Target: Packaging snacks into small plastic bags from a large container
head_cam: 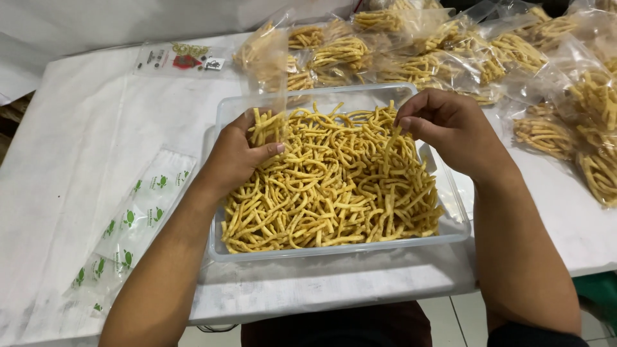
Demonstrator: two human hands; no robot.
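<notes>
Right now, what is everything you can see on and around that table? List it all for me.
snack sticks: a heap, yellow, filling the tub
tub: one, clear plastic, middle of the table
open bag: one, clear, held upright at the tub's far left corner, some sticks inside
filled bags: many, too many to count, clear with yellow sticks, piled along the far and right side
empty bags: a flat stack, clear with green print, left of the tub
label packet: one, clear with red and yellow print, far left
table cover: one, white
floor: pale tiles, below the near edge
left hand: holds the open bag
right hand: pinches a few sticks above the heap
</notes>
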